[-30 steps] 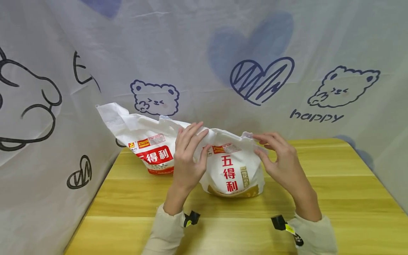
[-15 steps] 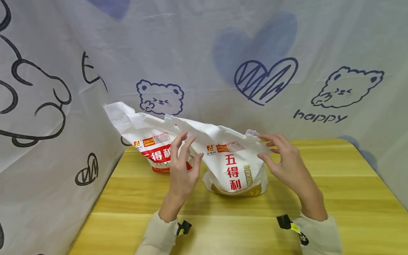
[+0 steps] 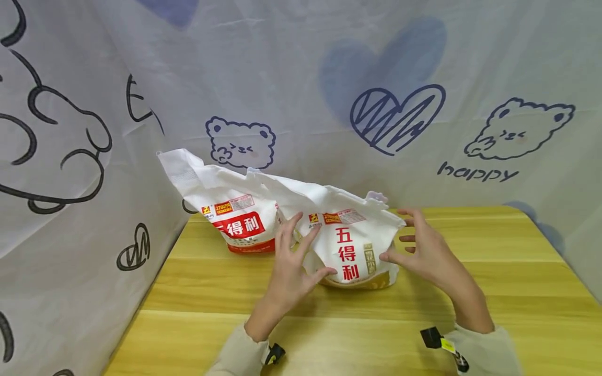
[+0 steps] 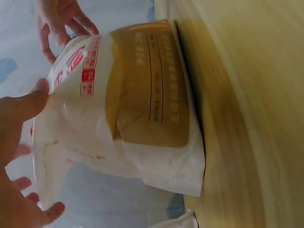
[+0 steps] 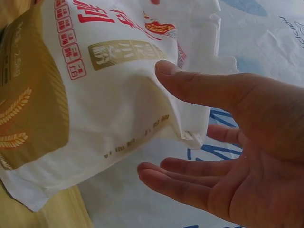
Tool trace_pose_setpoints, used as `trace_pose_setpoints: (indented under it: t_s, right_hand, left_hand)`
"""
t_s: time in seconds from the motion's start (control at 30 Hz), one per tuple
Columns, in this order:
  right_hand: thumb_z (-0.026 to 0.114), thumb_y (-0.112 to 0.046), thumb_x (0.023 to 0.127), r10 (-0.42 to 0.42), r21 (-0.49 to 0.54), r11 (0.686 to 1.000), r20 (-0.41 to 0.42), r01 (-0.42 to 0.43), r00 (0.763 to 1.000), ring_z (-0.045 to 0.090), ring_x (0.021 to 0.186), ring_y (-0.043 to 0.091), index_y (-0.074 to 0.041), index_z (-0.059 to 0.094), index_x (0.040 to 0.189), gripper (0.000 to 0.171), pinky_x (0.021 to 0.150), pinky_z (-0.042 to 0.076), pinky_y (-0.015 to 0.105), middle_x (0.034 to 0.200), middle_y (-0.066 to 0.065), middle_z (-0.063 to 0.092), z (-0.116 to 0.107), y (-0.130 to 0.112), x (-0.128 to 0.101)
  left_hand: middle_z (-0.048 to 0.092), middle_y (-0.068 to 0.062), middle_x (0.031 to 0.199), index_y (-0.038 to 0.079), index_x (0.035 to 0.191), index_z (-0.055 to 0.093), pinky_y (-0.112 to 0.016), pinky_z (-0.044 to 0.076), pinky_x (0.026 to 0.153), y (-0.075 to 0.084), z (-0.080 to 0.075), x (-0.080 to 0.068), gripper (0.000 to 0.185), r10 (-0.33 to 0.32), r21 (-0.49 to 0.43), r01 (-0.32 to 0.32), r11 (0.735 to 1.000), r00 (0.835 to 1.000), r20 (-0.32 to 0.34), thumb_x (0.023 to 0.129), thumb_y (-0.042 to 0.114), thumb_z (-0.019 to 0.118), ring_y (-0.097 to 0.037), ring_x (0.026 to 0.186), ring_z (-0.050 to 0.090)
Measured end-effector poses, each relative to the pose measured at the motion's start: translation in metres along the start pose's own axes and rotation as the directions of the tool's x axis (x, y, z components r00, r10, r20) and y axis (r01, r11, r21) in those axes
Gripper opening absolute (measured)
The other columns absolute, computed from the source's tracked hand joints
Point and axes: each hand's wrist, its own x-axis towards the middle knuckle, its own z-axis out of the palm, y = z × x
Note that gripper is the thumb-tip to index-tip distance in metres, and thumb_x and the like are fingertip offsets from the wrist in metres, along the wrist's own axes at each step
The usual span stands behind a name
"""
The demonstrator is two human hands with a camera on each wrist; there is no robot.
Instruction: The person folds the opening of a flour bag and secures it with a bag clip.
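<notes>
Both our hands lowered from bag top to its sides; left hand (image 3: 293, 266) fingers spread, touching front flour bag (image 3: 355, 245); right hand (image 3: 430, 250) relaxed beside it; bag upright on counter (image 3: 470, 292); second bag (image 3: 235, 219) behind-left.

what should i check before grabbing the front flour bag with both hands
1. Front bag upright on the table: ok.
2. Left hand open, fingers on the bag's left side: ok.
3. Right hand open beside the bag's right edge; whether it touches: cannot tell.
4. Second bag behind-left leans against the front one, may shift: not ok.
5. Bag top sealed: cannot tell.
</notes>
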Motion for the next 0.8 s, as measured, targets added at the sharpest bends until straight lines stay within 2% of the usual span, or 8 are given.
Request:
trace_pose_setpoints:
  t_s: [0.13, 0.23, 0.37, 0.57, 0.67, 0.8]
  right_hand:
    - [0.091, -0.026, 0.079, 0.006, 0.05, 0.999, 0.059, -0.009, 0.998, 0.059, 0.119, 0.054, -0.007, 0.013, 0.159, 0.113, 0.086, 0.059, 0.051, 0.149, 0.033, 0.041, 0.007, 0.005, 0.001]
    - [0.093, -0.022, 0.076, -0.004, 0.077, 0.997, 0.085, -0.003, 0.996, 0.057, 0.122, 0.055, -0.009, 0.011, 0.16, 0.119, 0.086, 0.059, 0.052, 0.151, 0.031, 0.04, 0.012, 0.008, 0.003]
    - [0.093, -0.019, 0.076, -0.009, 0.088, 0.996, 0.093, 0.001, 0.996, 0.056, 0.123, 0.055, -0.011, 0.01, 0.16, 0.119, 0.085, 0.059, 0.05, 0.151, 0.028, 0.04, 0.016, 0.008, 0.004]
    - [0.091, -0.02, 0.079, -0.019, 0.074, 0.997, 0.075, 0.014, 0.997, 0.057, 0.121, 0.055, -0.01, 0.01, 0.16, 0.116, 0.082, 0.061, 0.047, 0.149, 0.03, 0.042, 0.018, 0.005, 0.006]
    - [0.091, -0.02, 0.08, -0.021, 0.059, 0.998, 0.064, 0.017, 0.998, 0.057, 0.122, 0.055, -0.009, 0.009, 0.161, 0.116, 0.083, 0.061, 0.048, 0.15, 0.031, 0.041, 0.018, 0.006, 0.006]
    - [0.092, -0.016, 0.077, -0.045, -0.048, 0.998, -0.005, 0.045, 0.999, 0.057, 0.123, 0.052, -0.008, 0.011, 0.161, 0.118, 0.089, 0.057, 0.055, 0.151, 0.03, 0.041, 0.019, 0.001, 0.004]
  left_hand:
    - [0.021, -0.018, 0.166, 0.018, 0.147, 0.056, -0.057, 0.033, 0.116, 0.005, 0.004, -0.004, 0.098, 0.042, 0.063, -0.05, 0.997, 0.99, 0.132, 0.062, 0.038, 0.099, -0.039, 0.152, 0.018]
    - [0.017, -0.018, 0.168, 0.02, 0.15, 0.052, -0.052, 0.034, 0.116, 0.008, 0.007, -0.005, 0.101, 0.044, 0.082, -0.06, 0.995, 0.982, 0.181, 0.061, 0.03, 0.101, -0.04, 0.154, 0.012]
    - [0.016, -0.018, 0.168, 0.02, 0.15, 0.051, -0.051, 0.032, 0.118, 0.008, 0.01, -0.007, 0.101, 0.032, 0.064, -0.044, 0.997, 0.982, 0.184, 0.062, 0.018, 0.101, -0.04, 0.155, 0.009]
    - [0.015, -0.017, 0.168, 0.02, 0.151, 0.049, -0.052, 0.031, 0.118, 0.008, 0.011, -0.006, 0.1, 0.021, 0.069, -0.034, 0.997, 0.983, 0.183, 0.064, 0.019, 0.1, -0.04, 0.155, 0.009]
    - [0.015, -0.018, 0.168, 0.021, 0.152, 0.049, -0.054, 0.03, 0.118, 0.007, 0.011, -0.005, 0.101, 0.025, 0.107, -0.046, 0.993, 0.982, 0.187, 0.065, 0.022, 0.099, -0.04, 0.155, 0.009]
    - [0.017, -0.018, 0.168, 0.023, 0.152, 0.049, -0.056, 0.024, 0.12, 0.007, 0.012, -0.003, 0.1, 0.032, 0.189, -0.07, 0.979, 0.98, 0.198, 0.065, 0.029, 0.099, -0.04, 0.154, 0.013]
